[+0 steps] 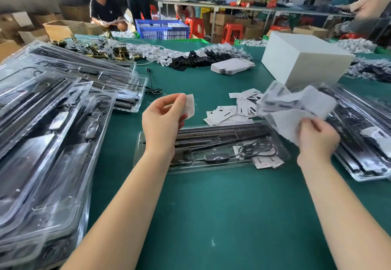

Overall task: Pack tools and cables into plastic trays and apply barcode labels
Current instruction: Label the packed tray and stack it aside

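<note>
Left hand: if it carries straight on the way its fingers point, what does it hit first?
The left hand, pinching a small label, points up and right. Next in that line is probably the pile of loose labels on the green table, though depth is unclear.

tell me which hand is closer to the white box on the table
Right. The right hand, gripping a label sheet, is just below the white box; the left hand, pinching a label, is far off to its left.

Two bare forearms come up from the near edge, no sleeves showing anywhere along them. The left hand (161, 119) wears no glove, ring or watch, and the right hand (317, 136) is just as plain: bare wrist, short unpainted nails, nothing strapped on.
</note>
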A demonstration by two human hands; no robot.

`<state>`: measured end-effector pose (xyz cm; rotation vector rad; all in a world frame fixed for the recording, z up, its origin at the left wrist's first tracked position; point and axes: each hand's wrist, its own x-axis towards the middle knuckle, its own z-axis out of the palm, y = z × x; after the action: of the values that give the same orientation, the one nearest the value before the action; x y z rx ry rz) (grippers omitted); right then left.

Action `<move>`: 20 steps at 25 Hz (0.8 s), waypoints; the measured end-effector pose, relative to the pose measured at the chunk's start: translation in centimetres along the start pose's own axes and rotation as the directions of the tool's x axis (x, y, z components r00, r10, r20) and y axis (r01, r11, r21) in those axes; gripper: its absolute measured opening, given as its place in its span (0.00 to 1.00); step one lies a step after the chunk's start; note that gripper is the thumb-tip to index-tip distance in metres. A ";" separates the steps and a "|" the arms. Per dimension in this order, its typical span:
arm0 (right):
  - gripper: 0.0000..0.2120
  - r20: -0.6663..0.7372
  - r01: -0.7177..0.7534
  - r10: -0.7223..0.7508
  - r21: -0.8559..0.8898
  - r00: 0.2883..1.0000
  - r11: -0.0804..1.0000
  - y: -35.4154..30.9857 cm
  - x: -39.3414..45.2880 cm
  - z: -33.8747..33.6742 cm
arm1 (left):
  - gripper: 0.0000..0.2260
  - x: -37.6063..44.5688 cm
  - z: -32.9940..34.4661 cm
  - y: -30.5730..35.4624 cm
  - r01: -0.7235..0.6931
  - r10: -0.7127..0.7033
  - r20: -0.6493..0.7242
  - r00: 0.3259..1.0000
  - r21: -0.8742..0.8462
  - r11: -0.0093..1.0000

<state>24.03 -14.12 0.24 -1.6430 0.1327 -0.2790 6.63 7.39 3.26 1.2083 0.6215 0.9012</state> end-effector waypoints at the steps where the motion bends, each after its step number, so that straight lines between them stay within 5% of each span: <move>1: 0.10 -0.025 0.010 -0.012 -0.109 1.000 0.994 -0.2 1.0 -0.3 | 0.01 -0.2 -0.3 0.0 -0.044 0.044 -0.010 0.999 0.003 0.999; 4: 0.11 0.008 -0.034 0.041 -0.388 0.999 0.921 -1.0 2.9 -0.6 | 0.01 -1.2 -1.4 -0.2 -0.185 0.186 0.007 0.982 0.145 0.972; 6: 0.27 -0.049 -0.117 0.107 -0.507 0.993 0.854 -2.4 1.9 -0.3 | 0.02 -2.0 -2.2 -0.8 -0.248 0.253 0.011 0.967 0.233 0.940; 8: 0.34 0.007 -0.019 0.029 -0.580 1.000 0.814 -3.7 -2.1 1.2 | 0.02 -2.7 -2.9 -1.9 -0.324 0.332 0.023 0.943 0.291 0.900; 11: 0.14 0.441 0.279 -0.112 -0.335 0.891 0.900 -4.2 -10.2 4.1 | 0.06 -3.1 -3.6 -3.4 -0.472 0.489 0.069 0.870 0.404 0.783; 14: 0.16 0.715 0.047 0.064 -0.135 0.696 0.990 -3.8 -15.3 6.4 | 0.07 -3.0 -4.2 -4.2 -0.601 0.618 0.121 0.776 0.438 0.669; 17: 0.13 0.701 -0.121 0.155 -0.099 0.696 0.988 -3.1 -16.4 8.0 | 0.07 -2.8 -4.5 -4.5 -0.677 0.687 0.178 0.705 0.456 0.577; 20: 0.08 0.674 -0.313 0.242 -0.016 0.698 0.949 -3.1 -16.7 8.7 | 0.07 -2.5 -4.4 -4.8 -0.678 0.688 0.182 0.703 0.463 0.570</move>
<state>9.94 -1.24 0.98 -1.5023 -0.1833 0.5477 2.98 7.07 -2.69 2.0003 0.3899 1.4632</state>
